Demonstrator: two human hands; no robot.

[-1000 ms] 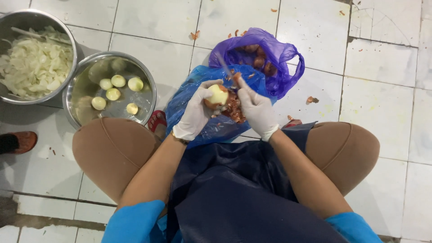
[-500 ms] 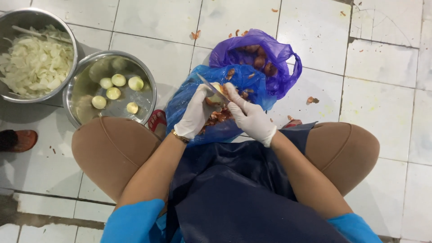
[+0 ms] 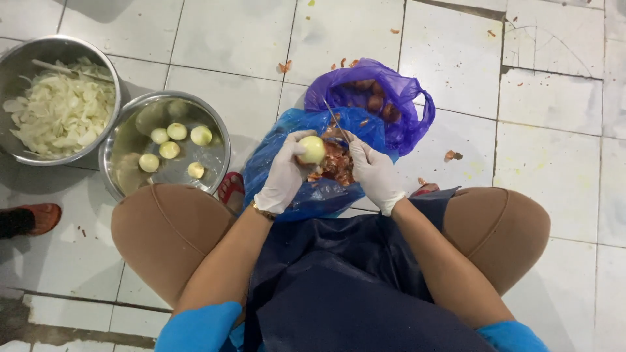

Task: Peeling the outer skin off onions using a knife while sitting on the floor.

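Observation:
My left hand (image 3: 284, 175), in a white glove, grips a pale peeled onion (image 3: 312, 149) above a blue plastic bag (image 3: 306, 163) full of reddish onion skins. My right hand (image 3: 374, 173), also gloved, holds a thin knife (image 3: 336, 122) whose blade points away over the bag, close beside the onion. Behind it lies a purple bag (image 3: 385, 104) with unpeeled brown onions inside. I squat with both knees wide and a dark apron between them.
A steel bowl (image 3: 124, 140) with several peeled onions in water stands at my left knee. Farther left is a steel bowl (image 3: 19, 72) of sliced onion. Onion skin scraps litter the white tiled floor. Another person's sandalled foot (image 3: 29, 218) shows at the left edge.
The onion has been turned in my left hand and now shows its peeled pale side. My right hand with the knife has drawn back slightly to the right.

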